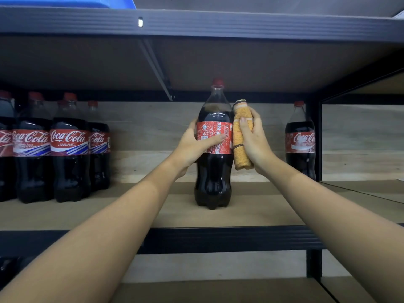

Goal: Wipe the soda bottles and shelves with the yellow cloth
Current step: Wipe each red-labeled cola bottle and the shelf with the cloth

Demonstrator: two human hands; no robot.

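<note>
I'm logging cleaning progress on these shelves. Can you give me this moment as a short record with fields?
left hand: grips centre bottle at its label
right hand: presses yellow cloth against that bottle's right side
centre bottle: upright on shelf, red cap on
bottles at left: a group, upright, untouched
bottle at right: alone, upright, by the black post
blue bin: on the shelf above

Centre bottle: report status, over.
Left hand grips centre bottle at label. Right hand holds yellow cloth against its side. Nothing in the way.
</note>
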